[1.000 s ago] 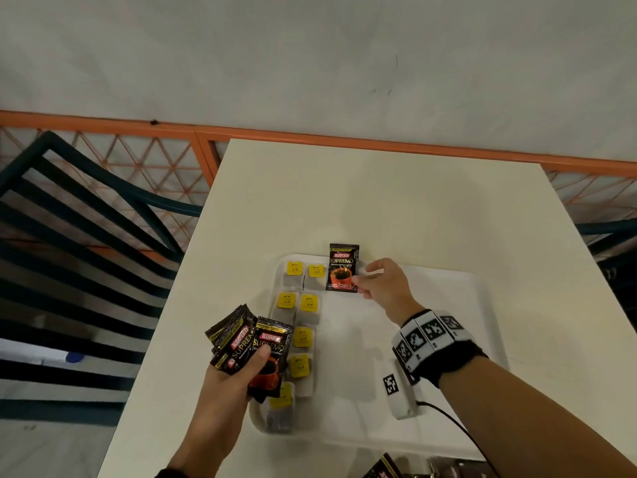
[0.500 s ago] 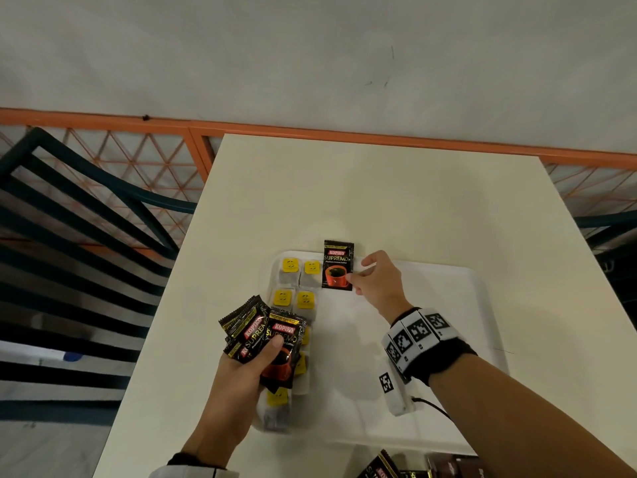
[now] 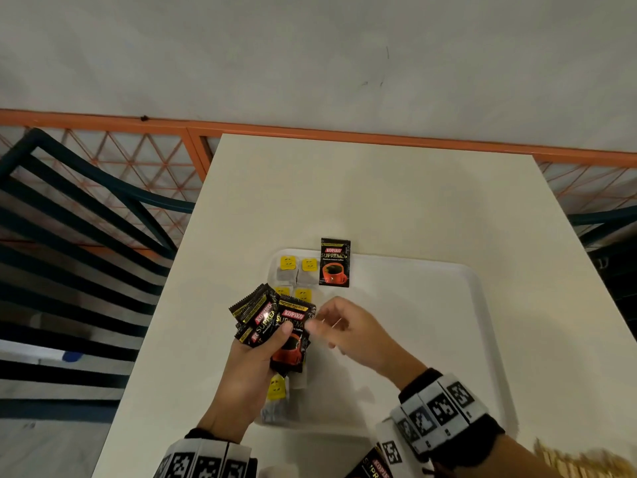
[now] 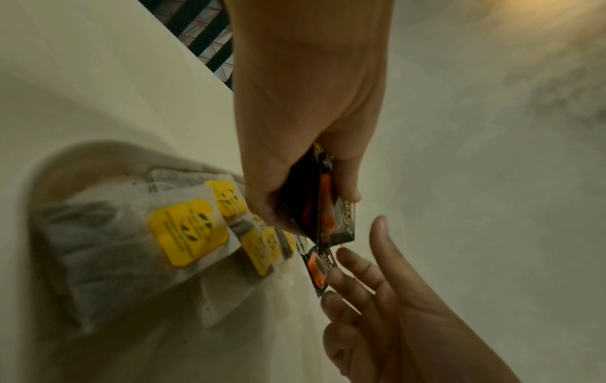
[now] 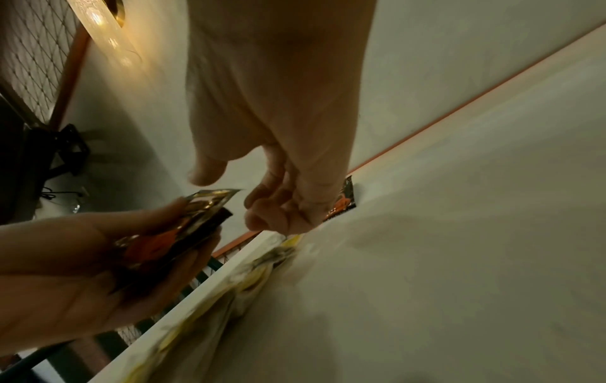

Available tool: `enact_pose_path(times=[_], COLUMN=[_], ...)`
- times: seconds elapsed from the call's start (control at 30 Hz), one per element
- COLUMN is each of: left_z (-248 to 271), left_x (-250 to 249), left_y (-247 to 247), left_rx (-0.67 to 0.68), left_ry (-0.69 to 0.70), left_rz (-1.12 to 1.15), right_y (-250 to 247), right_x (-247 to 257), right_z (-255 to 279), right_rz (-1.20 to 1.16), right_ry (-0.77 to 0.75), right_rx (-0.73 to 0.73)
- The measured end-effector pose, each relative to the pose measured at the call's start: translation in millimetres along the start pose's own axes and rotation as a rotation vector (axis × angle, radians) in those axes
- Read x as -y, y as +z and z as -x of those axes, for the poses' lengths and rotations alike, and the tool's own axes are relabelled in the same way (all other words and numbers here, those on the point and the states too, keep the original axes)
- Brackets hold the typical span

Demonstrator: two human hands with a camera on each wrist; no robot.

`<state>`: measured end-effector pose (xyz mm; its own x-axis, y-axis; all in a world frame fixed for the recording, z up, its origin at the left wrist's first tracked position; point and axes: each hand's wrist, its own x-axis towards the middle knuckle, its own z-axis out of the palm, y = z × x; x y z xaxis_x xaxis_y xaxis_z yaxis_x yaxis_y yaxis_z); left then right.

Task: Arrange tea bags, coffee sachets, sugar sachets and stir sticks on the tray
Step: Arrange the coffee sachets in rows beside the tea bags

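Black "KOPIKO SUPREMO" coffee sachets clamped in left hand; right hand empty, fingers loosely apart.

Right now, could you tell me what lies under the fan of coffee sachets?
Under the coffee sachets held by the left hand lie yellow-tagged tea bags on the tray; several are covered.
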<state>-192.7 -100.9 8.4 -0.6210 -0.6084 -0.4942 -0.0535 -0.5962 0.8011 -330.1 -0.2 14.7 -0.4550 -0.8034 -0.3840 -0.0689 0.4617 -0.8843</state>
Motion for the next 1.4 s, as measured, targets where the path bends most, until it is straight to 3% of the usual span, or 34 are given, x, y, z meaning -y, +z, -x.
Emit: enact_pose_path(times=[0.33,0.57,0.8,1.1,1.4], left_z=[-1,-1,-4,-2,-5], left_x=[6,8,13,17,21], left_y=[14,28,17,16,13], left_rx=[0.074,0.051,-0.007,-0.017,-0.019], left_ry=[-0.109,-0.096,-0.123,-0.134,-0.129], left_rz=[0.072,0.121,0.104,0.053,0.026], right_y=[-2,-29,-75,-82,-74], right_x=[-8,-15,-32,-40,-38], right_z=[8,5,-27,-60,-62], right_rz=[-0.168,-0.314,-0.357,-0.107,0.011], right_ry=[0.013,0.047,0.146,0.197,0.147], right_rx=[-0.087,-0.147,-0.573,-0.606,-0.638])
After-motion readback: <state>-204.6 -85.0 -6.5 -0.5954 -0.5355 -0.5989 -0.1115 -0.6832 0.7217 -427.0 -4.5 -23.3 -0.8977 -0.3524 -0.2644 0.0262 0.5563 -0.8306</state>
